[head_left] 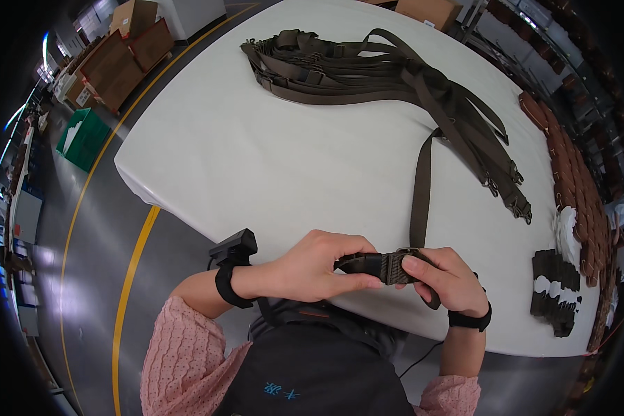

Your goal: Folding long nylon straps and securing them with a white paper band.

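Observation:
Between my two hands, just over the near edge of the table, is a dark olive webbing strap [392, 267] with a buckle-like fitting. My left hand [326, 263] pinches its left part between thumb and fingers. On the right, my right hand [447, 277] grips the other part, its thumb pressed on the webbing. From there a single length of strap [421, 187] runs up the table to a large bundle of matching straps [353, 76]. Metal hooks [518, 204] show at the bundle's right end. What my curled fingers cover is hidden.
A white-covered table [256, 159] spreads before me. At its right edge lie brown leather-like pieces [575, 187] and a stack of dark pieces with white bands [555, 295]. Left on the floor stand a green crate [83, 139] and brown boxes [114, 73].

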`<state>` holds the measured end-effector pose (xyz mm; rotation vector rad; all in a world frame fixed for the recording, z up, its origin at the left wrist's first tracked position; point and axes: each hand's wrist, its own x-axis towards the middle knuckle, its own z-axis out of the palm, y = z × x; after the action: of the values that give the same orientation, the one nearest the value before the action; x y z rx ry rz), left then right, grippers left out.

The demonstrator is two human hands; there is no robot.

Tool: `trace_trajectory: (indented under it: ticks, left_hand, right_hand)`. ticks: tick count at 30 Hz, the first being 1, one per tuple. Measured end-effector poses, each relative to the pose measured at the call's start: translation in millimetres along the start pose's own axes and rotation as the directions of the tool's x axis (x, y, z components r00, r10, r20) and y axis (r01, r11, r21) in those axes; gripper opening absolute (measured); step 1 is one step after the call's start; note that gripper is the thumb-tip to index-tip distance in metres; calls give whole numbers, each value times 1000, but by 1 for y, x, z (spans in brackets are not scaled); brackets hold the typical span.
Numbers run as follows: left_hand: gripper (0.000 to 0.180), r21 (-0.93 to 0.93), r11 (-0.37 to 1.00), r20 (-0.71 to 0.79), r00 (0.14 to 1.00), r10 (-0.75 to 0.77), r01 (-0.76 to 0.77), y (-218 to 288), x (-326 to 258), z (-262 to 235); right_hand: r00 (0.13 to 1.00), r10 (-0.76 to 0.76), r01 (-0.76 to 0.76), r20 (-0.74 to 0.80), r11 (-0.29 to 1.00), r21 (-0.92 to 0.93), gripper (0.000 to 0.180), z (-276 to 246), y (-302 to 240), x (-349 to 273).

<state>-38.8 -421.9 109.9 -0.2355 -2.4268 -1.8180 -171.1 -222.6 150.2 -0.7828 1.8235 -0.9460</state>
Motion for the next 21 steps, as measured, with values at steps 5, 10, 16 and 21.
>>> trace_trajectory:
  ticks: [5, 10, 16, 21]
  left_hand:
    - [28, -29, 997, 15, 997, -71, 72, -4, -2, 1]
    - [23, -58, 997, 1, 999, -46, 46, -4, 1, -2]
    - [21, 164, 985, -54, 998, -38, 46, -8, -2, -5]
    - [37, -412, 846, 374, 910, -180, 337, 5, -4, -18]
  right_hand:
    - [1000, -1, 1, 22, 1000, 24, 46, 2, 1, 3]
    - [1000, 10, -10, 12, 1000, 5, 37, 1, -4, 0]
    - [966, -227, 213, -127, 970, -116, 37, 14, -2, -4]
    - [807, -567, 482, -166, 794, -370, 51, 17, 3, -9]
